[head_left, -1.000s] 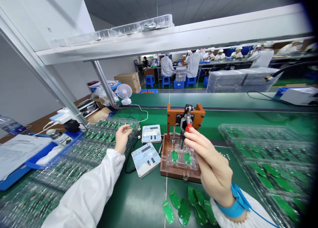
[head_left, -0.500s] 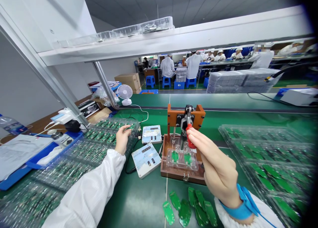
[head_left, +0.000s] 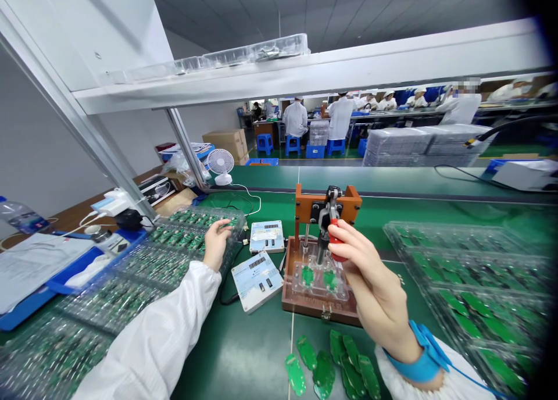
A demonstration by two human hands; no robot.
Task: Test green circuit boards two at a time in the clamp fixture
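Note:
My right hand [head_left: 377,284], wearing a blue wrist strap [head_left: 421,353], has its fingers round the red toggle clamp handle [head_left: 336,237] of a wood-and-orange test fixture [head_left: 325,208]. Beneath the handle, two small green circuit boards [head_left: 330,280] sit under the fixture's clear plate [head_left: 318,289]. To the left, my left hand [head_left: 215,246] rests at a clear tray of circuit boards [head_left: 131,266], with thumb and fingers curled close together. What lies between those fingertips is too small to make out.
Two white display boxes [head_left: 257,281] stand left of the fixture. Several loose green boards [head_left: 325,368] lie in front of it. At the right is another clear tray [head_left: 457,260] of green boards. A small fan [head_left: 221,163] stands behind; a shelf [head_left: 283,77] crosses overhead.
My right fingers, straighter and laid over the red handle before, now bend round it, and the hand sits slightly lower and further left. My left hand stays at the tray.

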